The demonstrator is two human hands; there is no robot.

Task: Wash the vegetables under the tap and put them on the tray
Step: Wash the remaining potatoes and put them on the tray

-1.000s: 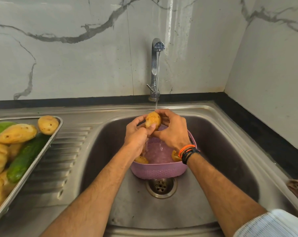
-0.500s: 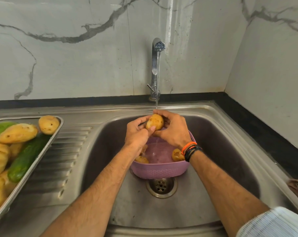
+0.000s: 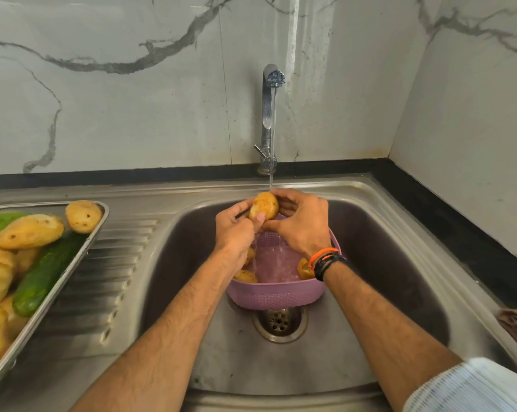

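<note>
A small yellow-brown potato (image 3: 264, 205) is held under the thin stream running from the steel tap (image 3: 269, 114). My left hand (image 3: 236, 230) grips it from the left with the thumb on its front, and my right hand (image 3: 300, 223) cups it from the right. Below them a purple colander (image 3: 276, 295) stands in the sink (image 3: 400, 263) over the drain, with three more potatoes inside, partly hidden by my wrists. At the far left a steel tray (image 3: 73, 263) holds several potatoes, a cucumber (image 3: 46, 273) and another green vegetable.
The ribbed draining board (image 3: 108, 278) lies between tray and basin. The drain (image 3: 279, 322) shows just in front of the colander. Marble walls close the back and right, with a black counter strip (image 3: 447, 221) along them. A brownish object (image 3: 515, 322) sits at the right edge.
Both hands have kept the potato under the stream and turned it a little between the fingers. The colander and tray have stayed put.
</note>
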